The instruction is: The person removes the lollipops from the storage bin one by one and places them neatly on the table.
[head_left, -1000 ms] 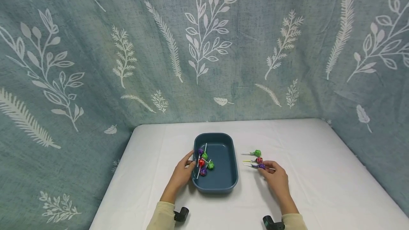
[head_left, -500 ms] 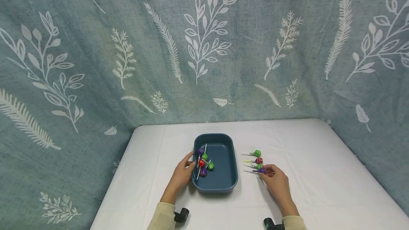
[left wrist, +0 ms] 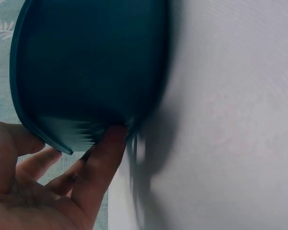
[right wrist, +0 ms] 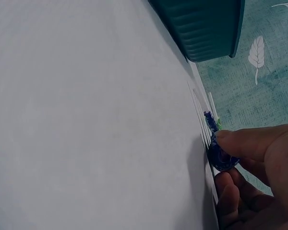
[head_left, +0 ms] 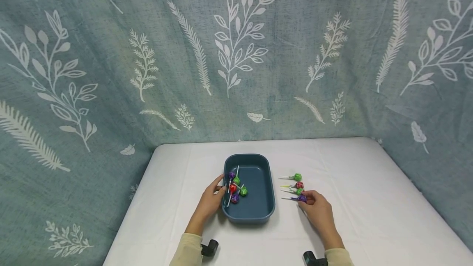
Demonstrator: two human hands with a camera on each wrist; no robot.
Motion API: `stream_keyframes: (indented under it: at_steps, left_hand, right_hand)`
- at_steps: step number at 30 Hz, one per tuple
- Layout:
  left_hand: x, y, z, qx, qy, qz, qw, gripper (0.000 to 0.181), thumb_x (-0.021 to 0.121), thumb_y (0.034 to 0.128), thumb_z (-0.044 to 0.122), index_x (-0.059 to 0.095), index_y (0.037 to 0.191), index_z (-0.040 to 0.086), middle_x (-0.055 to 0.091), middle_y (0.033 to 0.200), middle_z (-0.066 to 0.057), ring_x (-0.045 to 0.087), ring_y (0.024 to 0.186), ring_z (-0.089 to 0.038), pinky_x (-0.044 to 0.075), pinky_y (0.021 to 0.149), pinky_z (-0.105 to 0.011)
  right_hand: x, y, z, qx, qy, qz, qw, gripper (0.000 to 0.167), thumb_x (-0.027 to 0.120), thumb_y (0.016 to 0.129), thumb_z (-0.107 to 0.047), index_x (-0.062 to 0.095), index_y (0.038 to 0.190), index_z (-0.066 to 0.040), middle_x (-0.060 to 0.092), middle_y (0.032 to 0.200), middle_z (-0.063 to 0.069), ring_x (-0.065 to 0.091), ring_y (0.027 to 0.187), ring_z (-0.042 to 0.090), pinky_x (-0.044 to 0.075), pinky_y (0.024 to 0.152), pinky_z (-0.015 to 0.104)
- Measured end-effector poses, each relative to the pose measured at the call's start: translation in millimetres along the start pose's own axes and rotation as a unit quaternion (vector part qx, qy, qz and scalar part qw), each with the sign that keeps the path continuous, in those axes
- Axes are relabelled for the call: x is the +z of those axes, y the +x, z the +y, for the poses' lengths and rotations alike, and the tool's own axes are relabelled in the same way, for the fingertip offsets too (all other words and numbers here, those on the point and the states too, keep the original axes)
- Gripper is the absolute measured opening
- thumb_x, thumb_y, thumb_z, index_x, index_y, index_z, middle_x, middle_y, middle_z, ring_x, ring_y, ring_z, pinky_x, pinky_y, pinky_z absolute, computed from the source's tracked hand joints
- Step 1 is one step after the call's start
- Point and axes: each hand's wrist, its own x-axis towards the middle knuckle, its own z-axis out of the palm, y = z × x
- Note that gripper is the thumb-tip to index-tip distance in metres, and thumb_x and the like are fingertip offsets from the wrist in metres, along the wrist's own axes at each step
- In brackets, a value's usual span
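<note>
A dark blue bin [head_left: 258, 216] stands mid-table, with several wrapped lollipops lying along its left side: purple, green and red [head_left: 233, 188]. At its left wall, my left hand [head_left: 211, 200] holds the rim and side; in the left wrist view the fingers [left wrist: 103, 165] meet the bin's wall [left wrist: 91, 62]. To the right of the bin, my right hand [head_left: 318, 210] pinches the wrapped head of a purple lollipop [head_left: 301, 198] at the tabletop. Thumb and fingers partly cover this purple head [right wrist: 221, 155] in the right wrist view.
Just beyond the pinched lollipop lie a green lollipop [head_left: 299, 191], a red one [head_left: 299, 185] and another green one [head_left: 297, 177], sticks pointing left. The white-covered table [head_left: 369, 208] meets patterned curtains [head_left: 281, 114] at the back and sides.
My right hand has drawn the purple lollipop slightly toward me, and a green lollipop beyond it has come into sight. The left hand and the bin stay put.
</note>
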Motion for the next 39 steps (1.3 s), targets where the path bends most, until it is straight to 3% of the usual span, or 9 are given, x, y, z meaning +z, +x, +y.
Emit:
stream_keyframes:
  at_steps: [9, 16, 29, 39]
  left_hand:
    - [-1.0, 0.2, 1.3, -0.004, 0.001, 0.001, 1.0, 0.05, 0.054, 0.1052, 0.016, 0.045, 0.154, 0.011, 0.067, 0.12, -0.022, 0.064, 0.107, -0.034, 0.048, 0.092, -0.054]
    - [-3.2, 0.2, 0.2, 0.011, -0.006, -0.001, 0.9999, 0.05, 0.055, 0.1051, 0.015, 0.044, 0.153, 0.007, 0.068, 0.117, -0.023, 0.066, 0.102, -0.032, 0.05, 0.089, -0.052]
    - [-3.8, 1.0, 3.7, 0.005, -0.007, 0.0, 1.0, 0.05, 0.055, 0.1051, 0.017, 0.045, 0.153, 0.008, 0.068, 0.117, -0.021, 0.065, 0.1, -0.029, 0.05, 0.087, -0.048]
    - [-1.3, 0.5, 1.3, 0.002, -0.006, -0.004, 1.0, 0.049, 0.055, 0.1054, 0.016, 0.045, 0.153, 0.01, 0.068, 0.118, -0.02, 0.065, 0.104, -0.03, 0.049, 0.091, -0.052]
  right_hand:
    - [-6, -1.6, -2, 0.006, 0.02, -0.001, 0.9998, 0.042, 0.077, 0.086, -0.01, 0.063, 0.123, 0.005, 0.063, 0.109, 0.025, 0.064, 0.099, 0.038, 0.048, 0.087, 0.053]
    - [-12, -0.2, -8, 0.018, 0.036, 0.017, 0.999, 0.046, 0.074, 0.089, -0.012, 0.059, 0.129, 0.004, 0.058, 0.121, 0.027, 0.06, 0.108, 0.04, 0.045, 0.092, 0.055]
    - [-20, 20.6, -61, -0.006, 0.112, 0.03, 0.9933, 0.036, 0.068, 0.097, -0.019, 0.062, 0.128, -0.002, 0.066, 0.122, 0.019, 0.062, 0.112, 0.035, 0.048, 0.094, 0.05]
    - [-15, 33.5, -99, -0.04, 0.161, -0.008, 0.9861, 0.035, 0.068, 0.098, -0.021, 0.064, 0.128, -0.004, 0.066, 0.122, 0.017, 0.062, 0.115, 0.034, 0.047, 0.097, 0.052]
